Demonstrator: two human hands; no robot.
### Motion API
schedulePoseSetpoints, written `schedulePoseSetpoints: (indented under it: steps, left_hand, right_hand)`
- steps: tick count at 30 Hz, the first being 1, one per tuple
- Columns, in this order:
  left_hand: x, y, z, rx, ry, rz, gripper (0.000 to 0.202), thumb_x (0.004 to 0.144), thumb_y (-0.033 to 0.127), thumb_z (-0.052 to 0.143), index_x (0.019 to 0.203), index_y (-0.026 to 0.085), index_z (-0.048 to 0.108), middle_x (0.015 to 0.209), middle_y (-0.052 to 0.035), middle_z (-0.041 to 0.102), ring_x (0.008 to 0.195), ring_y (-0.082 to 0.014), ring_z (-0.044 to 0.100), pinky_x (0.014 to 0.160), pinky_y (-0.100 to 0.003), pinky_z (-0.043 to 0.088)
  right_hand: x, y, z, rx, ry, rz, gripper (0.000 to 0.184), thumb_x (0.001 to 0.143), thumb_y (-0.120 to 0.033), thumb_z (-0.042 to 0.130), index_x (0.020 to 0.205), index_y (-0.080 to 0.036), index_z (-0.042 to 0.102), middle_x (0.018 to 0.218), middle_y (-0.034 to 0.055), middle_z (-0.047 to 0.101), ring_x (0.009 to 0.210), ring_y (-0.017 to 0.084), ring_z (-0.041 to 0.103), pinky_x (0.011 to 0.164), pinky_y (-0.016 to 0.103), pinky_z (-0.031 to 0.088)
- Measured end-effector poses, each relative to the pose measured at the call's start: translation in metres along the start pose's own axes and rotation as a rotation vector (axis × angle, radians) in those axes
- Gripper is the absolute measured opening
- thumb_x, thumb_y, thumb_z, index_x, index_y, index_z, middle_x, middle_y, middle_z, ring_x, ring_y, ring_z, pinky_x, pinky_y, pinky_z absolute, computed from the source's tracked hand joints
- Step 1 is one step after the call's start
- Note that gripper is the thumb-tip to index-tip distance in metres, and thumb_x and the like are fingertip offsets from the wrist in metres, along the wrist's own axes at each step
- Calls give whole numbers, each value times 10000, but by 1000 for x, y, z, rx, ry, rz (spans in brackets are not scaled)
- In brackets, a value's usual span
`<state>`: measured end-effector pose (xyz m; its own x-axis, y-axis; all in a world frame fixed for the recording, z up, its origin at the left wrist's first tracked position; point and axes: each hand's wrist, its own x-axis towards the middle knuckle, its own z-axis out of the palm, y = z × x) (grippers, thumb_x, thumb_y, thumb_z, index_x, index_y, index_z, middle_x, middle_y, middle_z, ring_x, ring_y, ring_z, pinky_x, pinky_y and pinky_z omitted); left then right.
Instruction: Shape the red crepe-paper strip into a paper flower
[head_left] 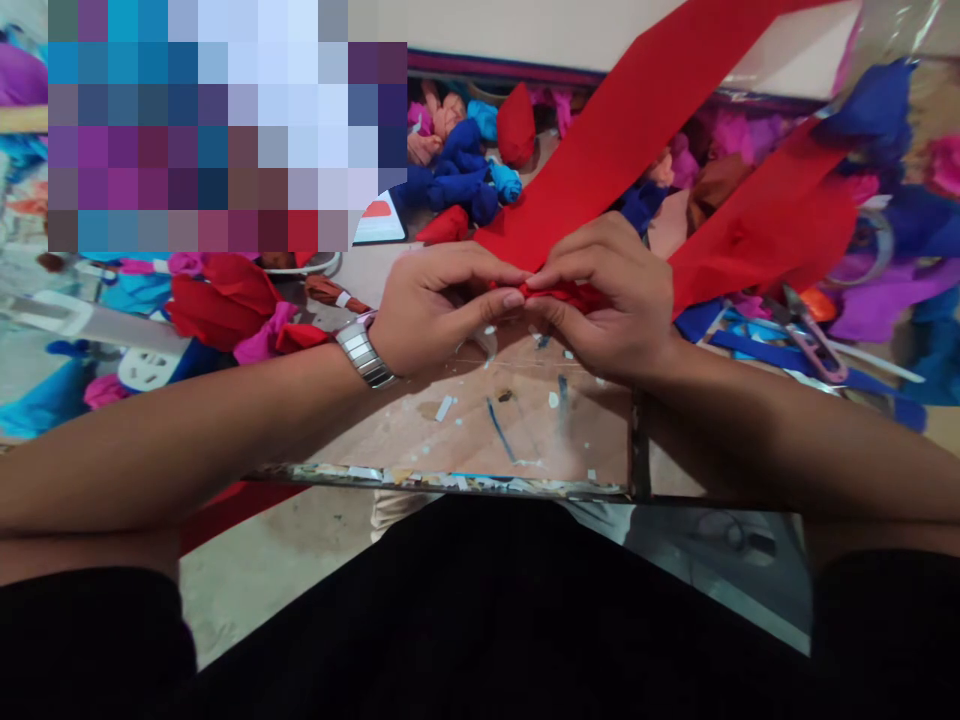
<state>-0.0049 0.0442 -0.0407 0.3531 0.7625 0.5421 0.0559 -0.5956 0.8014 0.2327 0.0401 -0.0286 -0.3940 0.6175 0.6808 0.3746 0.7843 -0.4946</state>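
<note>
Both hands meet over the near part of the table, pinching a long strip of red crepe paper (600, 130). My left hand (427, 300), with a metal watch on its wrist, has thumb and forefinger closed on the strip's gathered edge. Close against it, my right hand (607, 290) pinches the same gathered part, its other fingers curled over. From there the strip runs up and away to the back right. A second red length (757, 230) spreads out right of my right hand. My palms hide some of the bunched paper.
Crumpled paper flowers, such as a red one (225, 300) and blue ones (461, 175), crowd the table. Scissors (814, 340) and a tape roll (874, 245) lie at right. A white power strip (142, 345) is at left. Scraps litter the table's front edge (450, 482).
</note>
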Motion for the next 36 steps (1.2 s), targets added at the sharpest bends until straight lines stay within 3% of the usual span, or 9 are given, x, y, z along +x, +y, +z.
schedulePoseSetpoints:
  steps: [5, 10, 18, 25, 36]
  left_hand:
    - [2, 1, -1, 29, -54, 26, 181, 962, 393, 834, 1098, 277, 861, 956, -54, 837, 770, -154, 758, 666, -312, 612]
    - [-1, -1, -1, -5, -98, -33, 203, 1009, 413, 764, 1094, 232, 800, 909, -56, 785, 732, -153, 727, 618, -300, 574]
    - [-1, 5, 3, -115, -17, -172, 316, 1013, 535, 747, 1077, 226, 744, 890, -33, 774, 681, -121, 723, 587, -250, 574]
    - [0, 3, 3, -190, -29, -149, 222, 1021, 428, 758, 1086, 216, 758, 883, -38, 782, 683, -119, 750, 579, -228, 601]
    - [0, 4, 0, -34, -40, -77, 195, 1005, 450, 771, 1064, 275, 831, 938, -58, 816, 755, -169, 760, 643, -316, 620]
  right_hand:
    - [0, 3, 1, 15, 35, -76, 144, 1005, -455, 787, 1036, -318, 755, 966, 1, 808, 893, 200, 754, 847, 449, 601]
    - [-1, 4, 3, -18, -26, 28, 208, 988, -545, 776, 1039, -344, 764, 960, 3, 815, 908, 228, 757, 928, 493, 622]
    - [-4, 1, 2, 12, -7, 63, 127, 1017, -456, 745, 1121, -384, 758, 998, 5, 815, 926, 240, 755, 945, 498, 614]
    - [-5, 4, 3, 15, -31, 107, 209, 961, -492, 820, 1087, -338, 760, 970, 22, 807, 930, 245, 743, 968, 510, 610]
    - [-1, 1, 1, -70, 7, 69, 175, 972, -500, 782, 991, -335, 730, 963, 14, 813, 904, 240, 758, 911, 506, 643]
